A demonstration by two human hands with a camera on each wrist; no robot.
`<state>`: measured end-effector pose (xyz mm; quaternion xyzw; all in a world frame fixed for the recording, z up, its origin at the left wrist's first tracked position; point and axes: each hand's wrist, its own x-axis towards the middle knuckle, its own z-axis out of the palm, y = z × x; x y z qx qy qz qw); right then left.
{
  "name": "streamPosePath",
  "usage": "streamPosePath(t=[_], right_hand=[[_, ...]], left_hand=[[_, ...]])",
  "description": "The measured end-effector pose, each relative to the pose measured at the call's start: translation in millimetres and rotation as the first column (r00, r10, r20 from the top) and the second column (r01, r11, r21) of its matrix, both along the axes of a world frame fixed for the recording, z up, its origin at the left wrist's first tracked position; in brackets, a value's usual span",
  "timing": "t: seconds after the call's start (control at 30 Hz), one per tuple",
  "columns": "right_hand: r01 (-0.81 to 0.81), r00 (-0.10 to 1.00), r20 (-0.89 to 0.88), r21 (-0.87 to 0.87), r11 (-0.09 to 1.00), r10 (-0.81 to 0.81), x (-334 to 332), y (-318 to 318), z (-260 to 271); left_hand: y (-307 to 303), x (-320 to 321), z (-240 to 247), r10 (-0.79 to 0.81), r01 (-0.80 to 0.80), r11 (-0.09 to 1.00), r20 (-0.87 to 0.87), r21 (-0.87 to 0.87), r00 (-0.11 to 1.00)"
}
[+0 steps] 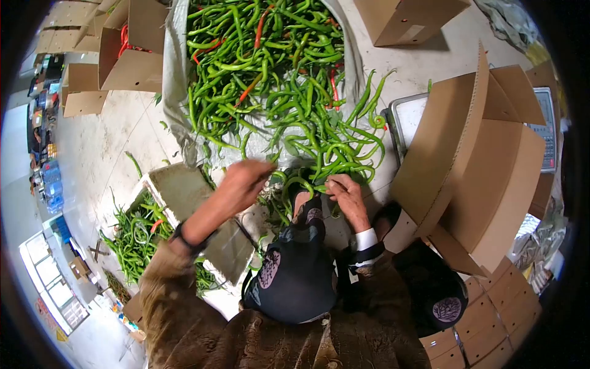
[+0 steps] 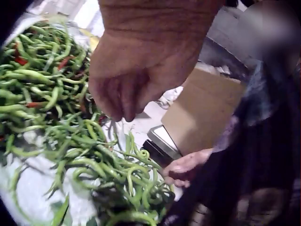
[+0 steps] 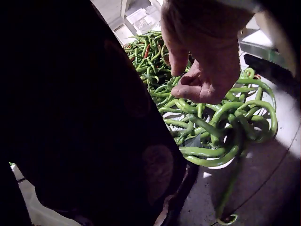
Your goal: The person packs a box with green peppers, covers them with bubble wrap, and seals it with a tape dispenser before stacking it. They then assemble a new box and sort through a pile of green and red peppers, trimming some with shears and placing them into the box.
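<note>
Green peppers (image 1: 316, 111) heaped far on pale sheet (image 1: 176, 46), strewn nearer; left hand (image 1: 243, 184) above near left edge, fingers bunched, right hand (image 1: 349, 198) at near right edge, fingers curled, cannot tell if either pinches one; open carton (image 1: 491, 184) standing right.

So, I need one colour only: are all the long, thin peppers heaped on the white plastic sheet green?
No, several slender red peppers show among the long green peppers on the white plastic sheet.
</note>
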<state>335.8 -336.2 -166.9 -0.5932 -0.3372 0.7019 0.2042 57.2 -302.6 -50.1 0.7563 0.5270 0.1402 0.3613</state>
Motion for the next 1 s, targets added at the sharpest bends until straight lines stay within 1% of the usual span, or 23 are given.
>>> streamPosePath(t=[0.03, 0.07, 0.1, 0.13, 0.17, 0.2, 0.27, 0.3, 0.4, 0.47, 0.5, 0.53, 0.57, 0.6, 0.63, 0.67, 0.73, 0.8, 0.83, 0.87, 0.93, 0.97, 1.0], right_hand=[[0.003, 1.0, 0.007, 0.008, 1.0, -0.003, 2, 2, 3], [0.031, 0.999, 0.03, -0.01, 0.999, -0.031, 4, 3, 5], [0.06, 0.997, 0.056, -0.032, 0.998, -0.058, 8, 3, 5], [0.063, 0.996, 0.064, -0.029, 0.998, -0.062, 12, 2, 2], [0.09, 0.995, 0.05, -0.015, 0.996, -0.089, 16, 1, -1], [0.116, 0.993, 0.032, -0.001, 0.993, -0.116, 18, 0, -4], [0.134, 0.99, 0.048, -0.027, 0.991, -0.133, 18, 0, -8], [0.146, 0.989, 0.033, -0.025, 0.989, -0.145, 19, -2, -13], [0.158, 0.986, 0.057, -0.044, 0.986, -0.156, 16, 4, -8], [0.118, 0.992, 0.058, -0.034, 0.992, -0.115, 14, 7, -7], [0.123, 0.991, 0.048, -0.036, 0.992, -0.121, 13, 6, -9], [0.132, 0.991, 0.018, -0.034, 0.991, -0.132, 12, 5, -13], [0.139, 0.99, -0.01, -0.032, 0.99, -0.139, 12, 4, -16], [0.142, 0.99, -0.014, -0.038, 0.989, -0.143, 12, 5, -13], [0.126, 0.992, -0.008, -0.038, 0.991, -0.127, 13, 8, -11], [0.111, 0.994, -0.003, -0.039, 0.993, -0.111, 14, 9, -9], [0.05, 0.998, 0.028, -0.004, 0.999, -0.05, 18, 12, -6], [0.05, 0.998, 0.038, 0.056, 0.997, -0.052, 23, 9, -12], [0.042, 0.997, 0.057, 0.055, 0.998, -0.045, 25, 10, -12], [0.077, 0.996, 0.053, 0.022, 0.997, -0.078, 24, 14, -3], [0.118, 0.993, 0.024, 0.002, 0.993, -0.118, 23, 18, 12], [0.126, 0.992, 0.009, 0.019, 0.992, -0.126, 23, 17, 10], [0.119, 0.993, 0.004, 0.025, 0.993, -0.119, 21, 17, 14]], left_hand=[[32, 28, -27, -0.035, 0.038, 0.998, -0.056, 0.043, 0.998], [63, 53, -54, -0.129, 0.142, 0.967, -0.076, 0.209, 0.989], [91, 75, -79, -0.167, 0.224, 0.938, -0.219, 0.265, 0.961], [114, 91, -106, -0.136, 0.282, 0.887, -0.377, 0.366, 0.916], [137, 104, -129, -0.107, 0.316, 0.867, -0.475, 0.385, 0.873], [159, 113, -149, -0.159, 0.378, 0.892, -0.61, 0.249, 0.776], [179, 120, -192, -0.058, 0.374, 0.861, -0.665, 0.345, 0.745], [183, 119, -206, -0.06, 0.379, 0.866, -0.685, 0.327, 0.726], [189, 123, -223, -0.029, 0.382, 0.857, -0.707, 0.347, 0.707], [193, 121, -219, -0.139, 0.329, 0.937, -0.746, 0.113, 0.651], [194, 119, -217, -0.193, 0.374, 0.924, -0.751, 0.077, 0.631], [194, 115, -212, -0.194, 0.379, 0.922, -0.76, 0.074, 0.621], [192, 113, -207, -0.313, 0.404, 0.912, -0.759, -0.073, 0.571], [186, 114, -196, -0.434, 0.421, 0.88, -0.735, -0.221, 0.521], [180, 110, -184, -0.535, 0.487, 0.826, -0.669, -0.285, 0.516], [170, 107, -161, -0.544, 0.492, 0.82, -0.667, -0.292, 0.51], [146, 97, -120, -0.407, 0.382, 0.907, -0.6, -0.177, 0.689], [128, 72, -103, -0.294, 0.328, 0.945, -0.445, -0.001, 0.846], [123, 57, -96, -0.274, 0.282, 0.959, -0.285, -0.012, 0.919], [117, 46, -88, -0.205, 0.192, 0.976, -0.135, -0.101, 0.969], [103, 28, -83, -0.07, 0.053, 0.983, 0.092, 0.177, 0.993], [93, 25, -74, 0.06, -0.084, 0.988, 0.178, 0.128, 0.982], [86, 17, -75, 0.262, -0.243, 0.965, 0.353, -0.097, 0.898]])
